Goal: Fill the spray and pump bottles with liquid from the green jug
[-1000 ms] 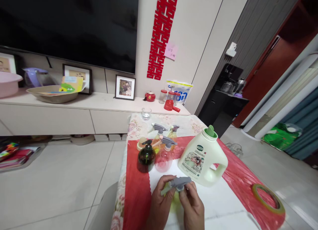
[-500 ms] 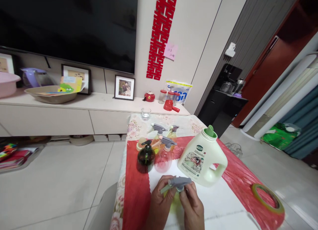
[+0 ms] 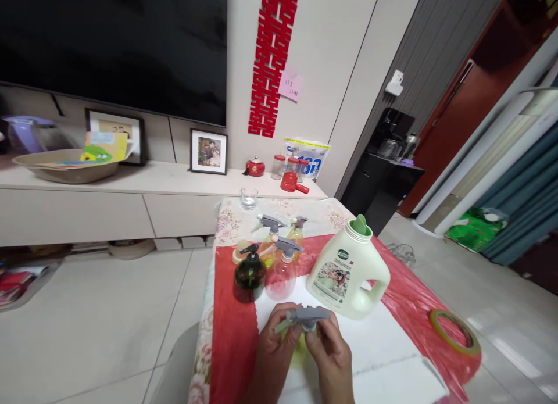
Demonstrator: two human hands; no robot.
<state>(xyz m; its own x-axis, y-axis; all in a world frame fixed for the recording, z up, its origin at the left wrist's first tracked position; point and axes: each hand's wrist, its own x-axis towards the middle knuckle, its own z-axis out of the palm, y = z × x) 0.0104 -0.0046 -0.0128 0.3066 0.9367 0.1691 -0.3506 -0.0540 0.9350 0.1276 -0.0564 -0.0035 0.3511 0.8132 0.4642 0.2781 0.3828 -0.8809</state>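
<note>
I have the left hand [image 3: 276, 349] and right hand [image 3: 333, 351] closed around the grey-headed spray bottle [image 3: 308, 317], bottom centre of the frame. Just above on my feed stand a pink spray bottle [image 3: 281, 281] and dark pump bottle [image 3: 250, 279]; right of centre, a pale green jug [image 3: 349, 273]; lower right, a tape roll [image 3: 469, 347].

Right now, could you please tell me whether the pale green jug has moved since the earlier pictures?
No: judged against the white sheet, the pale green jug keeps its place; only the camera's view has shifted.
</note>
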